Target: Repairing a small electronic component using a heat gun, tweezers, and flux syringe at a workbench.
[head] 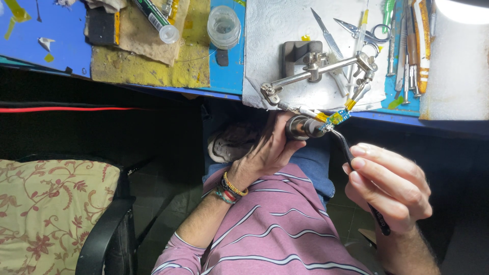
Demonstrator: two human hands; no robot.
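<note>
Blue bench (pixel 61 46) far, cluttered. Your left hand (pixel 270 150) wraps loupe (pixel 300 127) just under small board (pixel 337 118) in clamp stand (pixel 316 69). Right hand (pixel 389 186) pinches bent tweezers (pixel 346 147), tip at board. Risk: jolt slips tip, scratches board or knocks it from clips.

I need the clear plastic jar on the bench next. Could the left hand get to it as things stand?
Probably not right away. The left hand is closed around a small dark cylinder at the clamp stand. The path to the clear jar looks open, but that grip must release first.
</note>
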